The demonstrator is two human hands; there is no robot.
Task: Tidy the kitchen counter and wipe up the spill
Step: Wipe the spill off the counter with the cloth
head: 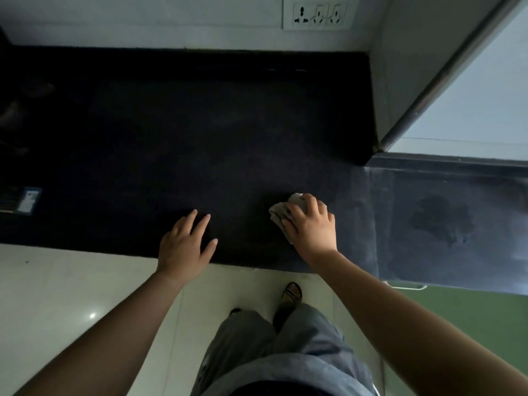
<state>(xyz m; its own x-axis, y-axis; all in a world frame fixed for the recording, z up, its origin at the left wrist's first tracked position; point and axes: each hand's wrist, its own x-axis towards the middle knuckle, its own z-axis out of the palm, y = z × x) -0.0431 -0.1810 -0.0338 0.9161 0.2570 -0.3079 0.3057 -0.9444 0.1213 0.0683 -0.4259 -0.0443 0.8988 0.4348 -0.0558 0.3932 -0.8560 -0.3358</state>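
The dark stone counter (185,132) fills the middle of the head view. My right hand (310,225) presses a crumpled pale cloth (278,211) flat onto the counter near its front edge, fingers curled over it. To its left, my left hand (185,244) rests palm down on the counter's front edge with fingers spread and nothing in it. A dark irregular patch (441,218) that looks like a wet spill lies on the counter's lighter right section, apart from the cloth.
A small blue-and-white packet (28,200) lies at the counter's far left, with dim dark objects behind it. A wall socket plate (318,12) sits above the back edge. A window frame (434,78) bounds the right. My sandalled foot (291,292) stands on the pale floor below.
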